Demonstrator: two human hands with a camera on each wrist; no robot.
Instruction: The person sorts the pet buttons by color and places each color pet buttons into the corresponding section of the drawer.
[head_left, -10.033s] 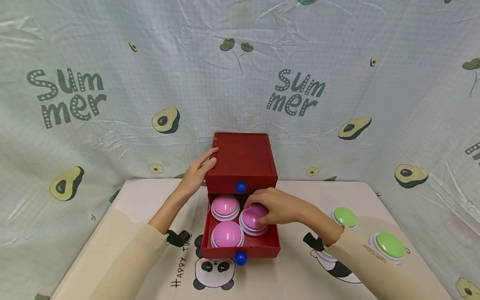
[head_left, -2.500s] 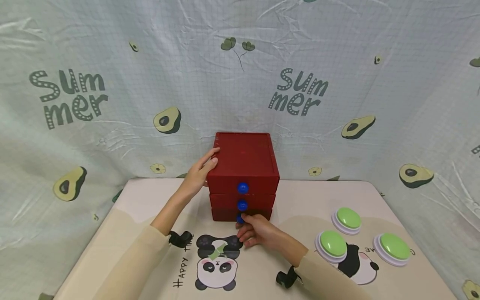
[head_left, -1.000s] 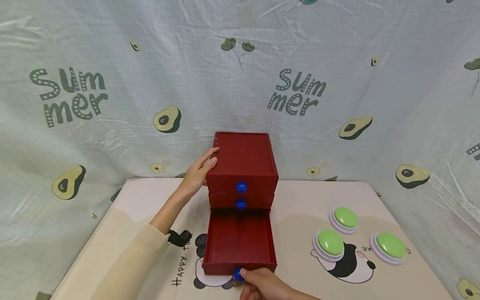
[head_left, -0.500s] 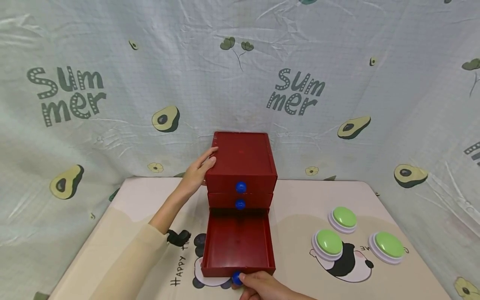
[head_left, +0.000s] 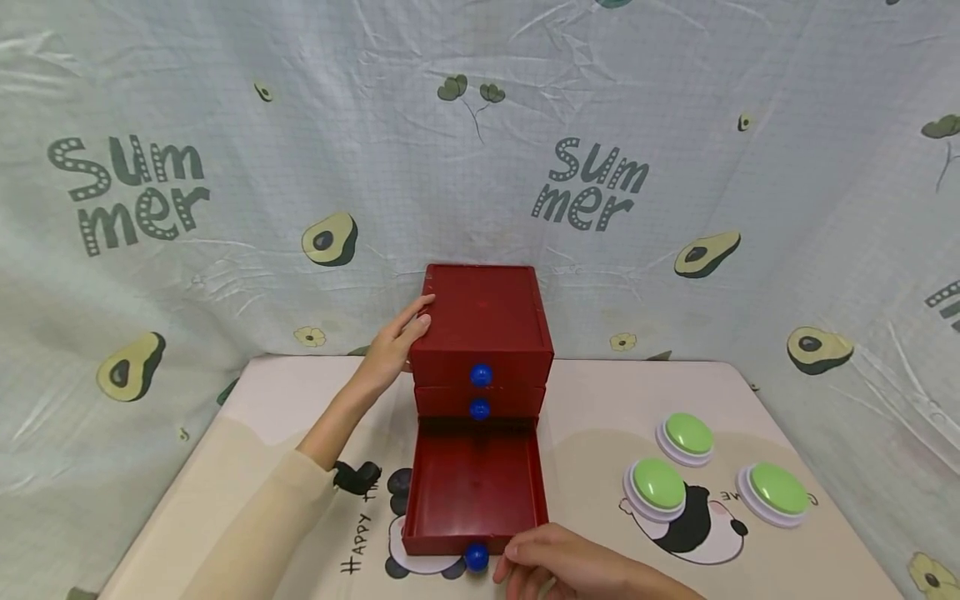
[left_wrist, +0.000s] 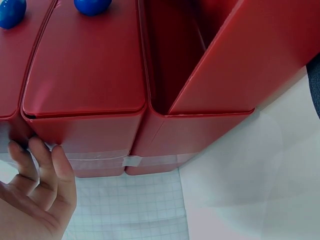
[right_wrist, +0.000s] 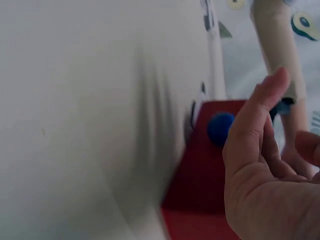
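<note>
A red three-drawer cabinet (head_left: 483, 308) stands at the back of the table. Its bottom drawer (head_left: 476, 492) is pulled out toward me, with the red floor showing; the two upper ones are pushed in. My left hand (head_left: 384, 354) rests against the cabinet's left side, fingers along the wall and top edge. In the left wrist view, fingertips (left_wrist: 59, 150) touch the side of the stack. My right hand (head_left: 566, 567) is just right of the bottom drawer's blue knob (head_left: 477, 557), apart from it. Its fingers are loosely bent and hold nothing.
Three green dome push buttons with white bases lie on the right of the table: a rear one (head_left: 688, 435), a near left one (head_left: 658, 485) and a near right one (head_left: 778, 490). A patterned curtain (head_left: 480, 183) hangs behind the cabinet.
Earlier, pink buttons lay in the pulled-out middle drawer, which is now pushed in. The right hand then pulled out the bottom drawer and has let go of its knob, moving right.
</note>
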